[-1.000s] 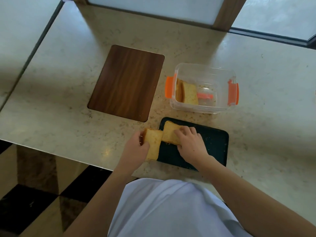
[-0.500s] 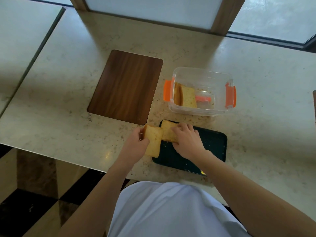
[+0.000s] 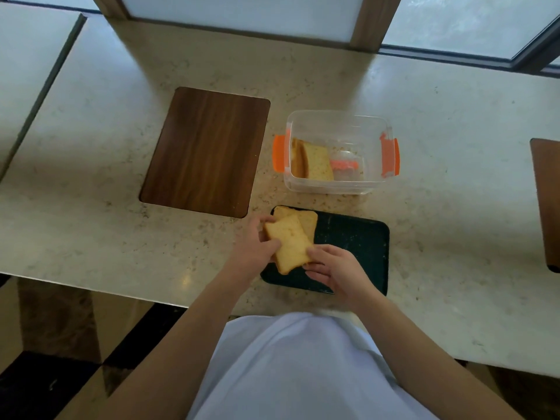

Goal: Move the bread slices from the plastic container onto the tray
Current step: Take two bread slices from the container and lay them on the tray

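A dark tray (image 3: 357,241) lies near the table's front edge. One bread slice (image 3: 306,219) rests flat in its far left corner. A second slice (image 3: 289,242) overlaps it, held at its left side by my left hand (image 3: 254,247). My right hand (image 3: 336,268) touches that slice's near right corner with its fingertips. Just behind the tray stands a clear plastic container (image 3: 336,122) with orange clips. More bread slices (image 3: 312,160) lean upright at its left end.
A brown wooden board (image 3: 206,151) lies left of the container. Another brown board's edge (image 3: 547,201) shows at the far right. The table's front edge runs close below my hands, with a checkered floor beyond it. Window frames stand at the back.
My left hand has carried its slice rightward onto the tray, over the first slice. My right hand has left the first slice and pulled back to the held slice's near corner.
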Action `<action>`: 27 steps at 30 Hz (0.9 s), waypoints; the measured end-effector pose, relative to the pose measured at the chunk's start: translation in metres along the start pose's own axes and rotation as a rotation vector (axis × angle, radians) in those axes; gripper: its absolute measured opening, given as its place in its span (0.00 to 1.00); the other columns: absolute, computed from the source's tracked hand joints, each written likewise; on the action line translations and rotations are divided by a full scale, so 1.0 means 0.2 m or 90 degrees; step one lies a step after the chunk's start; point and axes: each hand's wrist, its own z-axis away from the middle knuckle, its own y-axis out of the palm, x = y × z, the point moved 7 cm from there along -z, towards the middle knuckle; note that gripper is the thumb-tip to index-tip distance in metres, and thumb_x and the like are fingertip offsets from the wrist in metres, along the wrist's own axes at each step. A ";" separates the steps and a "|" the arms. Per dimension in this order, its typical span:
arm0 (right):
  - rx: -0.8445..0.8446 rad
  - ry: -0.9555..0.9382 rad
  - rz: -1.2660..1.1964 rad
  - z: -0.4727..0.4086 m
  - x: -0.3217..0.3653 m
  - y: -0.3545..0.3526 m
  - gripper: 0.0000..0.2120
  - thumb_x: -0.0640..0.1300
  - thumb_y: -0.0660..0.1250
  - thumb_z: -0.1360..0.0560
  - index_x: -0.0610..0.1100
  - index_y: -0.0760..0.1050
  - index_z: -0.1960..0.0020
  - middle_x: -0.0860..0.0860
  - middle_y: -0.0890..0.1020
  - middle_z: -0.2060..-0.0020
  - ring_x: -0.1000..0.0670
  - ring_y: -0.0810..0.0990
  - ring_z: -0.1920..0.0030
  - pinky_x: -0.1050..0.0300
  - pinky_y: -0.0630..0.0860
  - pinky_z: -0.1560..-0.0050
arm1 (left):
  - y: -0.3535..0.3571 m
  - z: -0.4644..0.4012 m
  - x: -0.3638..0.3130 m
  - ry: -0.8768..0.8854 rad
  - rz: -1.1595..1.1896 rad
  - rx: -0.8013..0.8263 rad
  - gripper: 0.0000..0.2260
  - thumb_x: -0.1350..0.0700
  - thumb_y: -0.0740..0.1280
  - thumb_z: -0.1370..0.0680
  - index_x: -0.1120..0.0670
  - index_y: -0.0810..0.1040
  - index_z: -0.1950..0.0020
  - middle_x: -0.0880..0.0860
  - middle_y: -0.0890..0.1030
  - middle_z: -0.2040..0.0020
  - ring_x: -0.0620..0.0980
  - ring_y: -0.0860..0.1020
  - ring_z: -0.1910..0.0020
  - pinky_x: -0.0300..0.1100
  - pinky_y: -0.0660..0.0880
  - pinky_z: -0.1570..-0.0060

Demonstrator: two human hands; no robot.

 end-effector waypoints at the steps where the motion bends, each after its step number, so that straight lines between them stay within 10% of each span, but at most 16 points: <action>1: -0.022 -0.022 0.040 0.00 0.02 -0.03 0.10 0.47 0.74 0.24 0.47 0.82 0.43 0.49 0.88 0.53 0.50 0.87 0.51 0.59 0.83 0.55 | 0.00 0.00 0.02 -0.001 -0.006 0.000 0.17 0.63 0.68 0.21 0.48 0.71 0.36 0.58 0.75 0.35 0.56 0.78 0.40 0.54 0.82 0.47; 12: -0.064 -0.134 0.547 -0.11 0.17 -0.06 0.13 0.46 0.72 0.23 0.50 0.81 0.38 0.54 0.83 0.49 0.55 0.80 0.49 0.60 0.75 0.50 | -0.05 -0.02 0.24 0.010 -0.200 -0.070 0.05 0.53 0.69 0.20 0.51 0.75 0.47 0.51 0.80 0.52 0.50 0.81 0.54 0.43 0.77 0.56; 18: -0.082 -0.172 0.610 -0.14 0.18 -0.04 0.13 0.45 0.70 0.22 0.48 0.78 0.38 0.54 0.82 0.47 0.54 0.79 0.49 0.61 0.73 0.50 | -0.05 -0.02 0.27 0.026 -0.379 -0.085 0.04 0.53 0.69 0.21 0.52 0.78 0.53 0.45 0.76 0.63 0.39 0.74 0.64 0.35 0.65 0.68; 27: -0.106 -0.224 0.671 -0.11 0.13 -0.03 0.09 0.43 0.68 0.21 0.45 0.82 0.41 0.51 0.81 0.49 0.53 0.80 0.52 0.58 0.79 0.50 | -0.04 -0.02 0.24 0.035 -0.564 -0.072 0.11 0.52 0.68 0.21 0.57 0.82 0.58 0.56 0.82 0.64 0.52 0.79 0.65 0.46 0.73 0.66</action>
